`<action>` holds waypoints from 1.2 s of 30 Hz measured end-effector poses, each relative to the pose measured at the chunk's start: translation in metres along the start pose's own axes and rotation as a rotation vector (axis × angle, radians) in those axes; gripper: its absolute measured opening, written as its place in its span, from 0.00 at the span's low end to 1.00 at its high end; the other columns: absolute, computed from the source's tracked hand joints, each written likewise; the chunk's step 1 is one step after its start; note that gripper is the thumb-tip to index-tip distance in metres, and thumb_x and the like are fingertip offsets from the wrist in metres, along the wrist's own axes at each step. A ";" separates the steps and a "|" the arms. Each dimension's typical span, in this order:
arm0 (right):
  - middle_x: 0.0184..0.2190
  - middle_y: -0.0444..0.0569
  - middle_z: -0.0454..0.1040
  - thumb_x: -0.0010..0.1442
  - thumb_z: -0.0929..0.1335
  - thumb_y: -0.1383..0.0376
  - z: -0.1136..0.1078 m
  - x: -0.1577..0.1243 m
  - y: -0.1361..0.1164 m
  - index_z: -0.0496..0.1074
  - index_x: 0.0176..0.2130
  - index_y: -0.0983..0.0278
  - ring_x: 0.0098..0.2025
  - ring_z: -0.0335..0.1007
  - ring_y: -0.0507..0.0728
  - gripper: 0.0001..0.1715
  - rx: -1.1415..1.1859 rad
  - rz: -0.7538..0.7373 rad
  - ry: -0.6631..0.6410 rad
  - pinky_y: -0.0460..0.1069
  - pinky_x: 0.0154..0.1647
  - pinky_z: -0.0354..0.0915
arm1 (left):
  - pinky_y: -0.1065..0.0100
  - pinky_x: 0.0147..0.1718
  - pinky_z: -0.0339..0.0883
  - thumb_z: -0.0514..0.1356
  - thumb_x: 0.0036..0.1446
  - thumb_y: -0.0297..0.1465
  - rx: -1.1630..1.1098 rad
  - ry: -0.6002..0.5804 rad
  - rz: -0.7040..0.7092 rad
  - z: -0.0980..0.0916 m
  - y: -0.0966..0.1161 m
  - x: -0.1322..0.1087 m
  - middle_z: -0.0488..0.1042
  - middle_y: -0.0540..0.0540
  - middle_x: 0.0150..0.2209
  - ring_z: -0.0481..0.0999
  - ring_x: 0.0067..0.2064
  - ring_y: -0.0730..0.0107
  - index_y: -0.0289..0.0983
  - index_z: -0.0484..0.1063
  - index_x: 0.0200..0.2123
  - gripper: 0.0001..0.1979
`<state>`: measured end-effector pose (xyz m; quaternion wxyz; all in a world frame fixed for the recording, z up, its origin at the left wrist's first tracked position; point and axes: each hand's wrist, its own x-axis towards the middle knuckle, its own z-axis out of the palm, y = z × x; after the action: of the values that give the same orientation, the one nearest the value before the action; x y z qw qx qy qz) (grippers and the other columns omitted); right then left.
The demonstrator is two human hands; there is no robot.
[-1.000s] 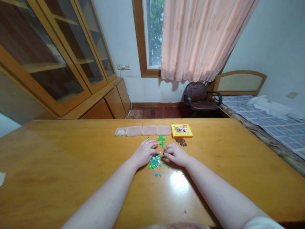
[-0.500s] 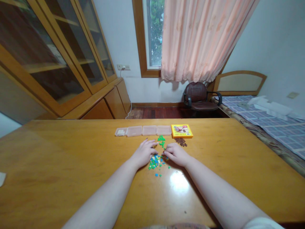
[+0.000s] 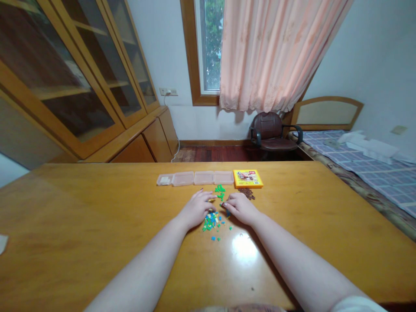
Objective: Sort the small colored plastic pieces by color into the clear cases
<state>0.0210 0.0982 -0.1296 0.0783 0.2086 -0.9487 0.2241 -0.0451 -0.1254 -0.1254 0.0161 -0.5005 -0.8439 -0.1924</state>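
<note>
My left hand (image 3: 196, 208) lies on the wooden table (image 3: 97, 225) with fingers stretched flat beside a mixed heap of tiny green, blue and yellow bricks (image 3: 212, 222). My right hand (image 3: 239, 207) is curled, fingertips pinched together at the heap's upper right edge; what they hold is too small to name. A small cluster of green bricks (image 3: 220, 191) lies just beyond the fingertips of both hands. A pile of brown bricks (image 3: 248, 192) sits past my right hand.
A row of clear plastic trays (image 3: 195, 178) and a yellow box (image 3: 248, 178) stand farther back on the table. A white paper scrap (image 3: 2, 242) lies at the left edge. Beyond the table are a cabinet, a brown chair (image 3: 272, 132) and a bed.
My right hand has shifted slightly away from me, toward the green cluster. My left hand has barely moved.
</note>
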 end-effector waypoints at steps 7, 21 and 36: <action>0.26 0.48 0.67 0.69 0.57 0.58 -0.001 -0.001 0.003 0.75 0.28 0.66 0.32 0.62 0.54 0.28 0.024 0.071 0.140 0.49 0.35 0.55 | 0.46 0.62 0.49 0.57 0.56 0.22 -0.019 -0.032 0.042 0.000 0.008 0.000 0.74 0.48 0.52 0.65 0.59 0.61 0.45 0.78 0.39 0.15; 0.32 0.48 0.78 0.60 0.66 0.64 -0.021 -0.011 -0.002 0.78 0.39 0.61 0.32 0.70 0.54 0.11 0.113 0.055 -0.159 0.47 0.35 0.61 | 0.44 0.62 0.47 0.59 0.57 0.25 -0.010 -0.114 0.202 -0.001 0.023 -0.002 0.68 0.50 0.58 0.61 0.62 0.58 0.52 0.77 0.44 0.17; 0.38 0.51 0.73 0.56 0.70 0.65 -0.019 -0.009 -0.011 0.76 0.39 0.63 0.43 0.67 0.57 0.08 0.101 -0.068 -0.071 0.51 0.47 0.63 | 0.52 0.61 0.50 0.56 0.53 0.22 -0.129 -0.181 0.225 -0.006 0.032 -0.002 0.77 0.51 0.46 0.71 0.52 0.64 0.48 0.77 0.43 0.19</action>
<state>0.0351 0.1009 -0.1110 0.0414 0.2523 -0.9307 0.2615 -0.0182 -0.1153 -0.1104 -0.0705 -0.6071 -0.7665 -0.1973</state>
